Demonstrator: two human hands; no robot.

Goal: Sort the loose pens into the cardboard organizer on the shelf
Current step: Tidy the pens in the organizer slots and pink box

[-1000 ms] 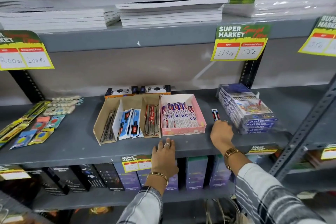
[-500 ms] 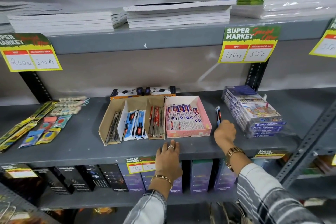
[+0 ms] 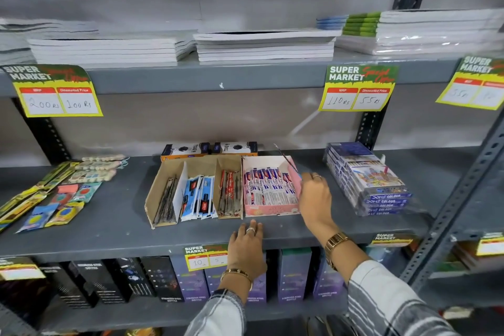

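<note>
1. Grey metal shelf (image 3: pixel 114 215) carries the cardboard organizer (image 3: pixel 191 188) near its middle, with a pink tray (image 3: pixel 272 210) touching the organizer's right side.
2. Right hand (image 3: pixel 313 196) sits at the pink tray's right wall, fingers pinched on a thin pen (image 3: pixel 285 157) that slants up toward the shelf's back edge.
3. Left hand (image 3: pixel 246 245) rests on the shelf's front edge, fingers together and flat, holding nothing.
4. Packaged pens lie in the organizer's compartments and the tray.
5. Stacked colour-pencil boxes (image 3: pixel 373 180) lie toward the right end.
</note>
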